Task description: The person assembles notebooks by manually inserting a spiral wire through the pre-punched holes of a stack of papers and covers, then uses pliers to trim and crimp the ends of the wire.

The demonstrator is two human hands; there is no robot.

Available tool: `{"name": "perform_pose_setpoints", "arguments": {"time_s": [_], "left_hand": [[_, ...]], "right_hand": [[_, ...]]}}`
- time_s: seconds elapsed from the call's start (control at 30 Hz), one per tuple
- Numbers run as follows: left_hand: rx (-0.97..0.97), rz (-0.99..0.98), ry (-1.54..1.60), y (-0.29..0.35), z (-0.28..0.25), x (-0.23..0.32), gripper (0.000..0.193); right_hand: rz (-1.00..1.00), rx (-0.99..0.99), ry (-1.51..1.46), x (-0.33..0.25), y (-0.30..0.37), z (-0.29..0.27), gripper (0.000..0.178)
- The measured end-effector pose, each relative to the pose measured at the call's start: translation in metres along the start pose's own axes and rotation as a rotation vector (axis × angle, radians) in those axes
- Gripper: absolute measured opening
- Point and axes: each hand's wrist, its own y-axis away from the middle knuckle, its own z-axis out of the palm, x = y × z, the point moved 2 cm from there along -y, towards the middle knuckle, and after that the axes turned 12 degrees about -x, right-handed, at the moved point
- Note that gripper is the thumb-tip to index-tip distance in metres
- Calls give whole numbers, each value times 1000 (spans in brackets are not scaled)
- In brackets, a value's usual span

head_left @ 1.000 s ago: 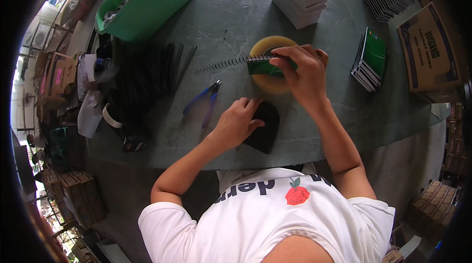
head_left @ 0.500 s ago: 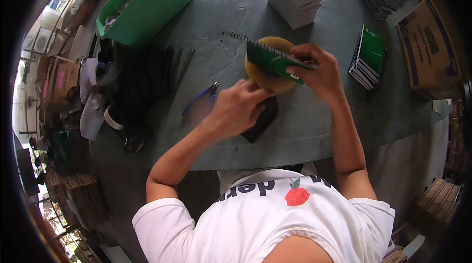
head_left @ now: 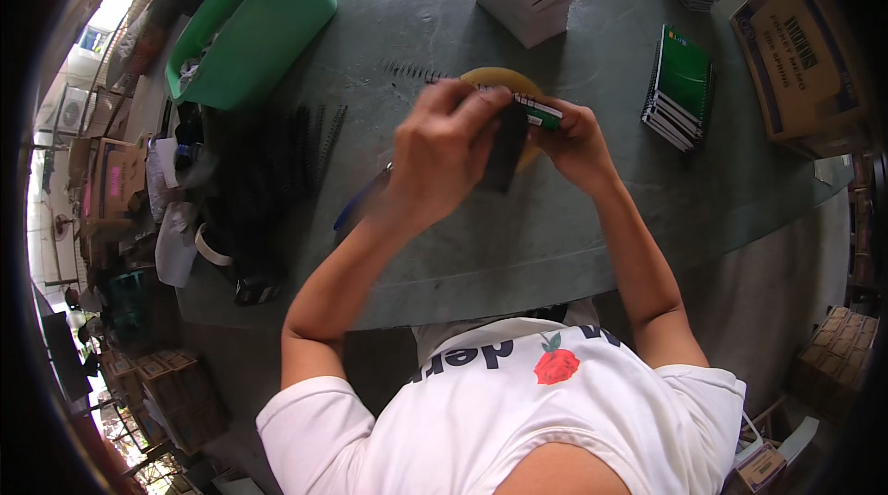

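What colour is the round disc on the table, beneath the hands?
The round disc is dull yellow, seen best in the head view.

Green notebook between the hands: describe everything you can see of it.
The notebook is small and largely hidden by the hands; a narrow part of its green cover shows, with a pale printed band. A dark spiral binding extends loose beyond the left hand. The right hand grips the notebook's right end, while the left fingers are at its upper edge. It slants down rightward over a yellow roll. Whether the dark flat piece touches it is unclear.
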Motion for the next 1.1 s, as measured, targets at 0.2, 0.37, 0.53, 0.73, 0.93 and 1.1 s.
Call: {"name": "perform_pose_setpoints", "arguments": {"time_s": [0.2,0.37,0.53,0.73,0.93,1.1], "left_hand": [[-39,36,12,-11,-1,4,29],[15,-71,165,-2,1,2,27],[-350,-77,245,54,42,21,30],[-199,186,-157,-5,22,-3,27],[-249,193,-241,-14,26,1,17],[-284,241,-219,-19,27,0,14]], "right_hand": [[-57,-94,-55,1,1,-2,32],[-112,-86,-93,1,-2,-2,29],[-192,-59,-114,-2,-8,2,30],[-138,8,-50,-4,-1,-1,24],[-146,130,2,-4,10,-7,21],[-170,176,36,-1,12,-6,23]]}}
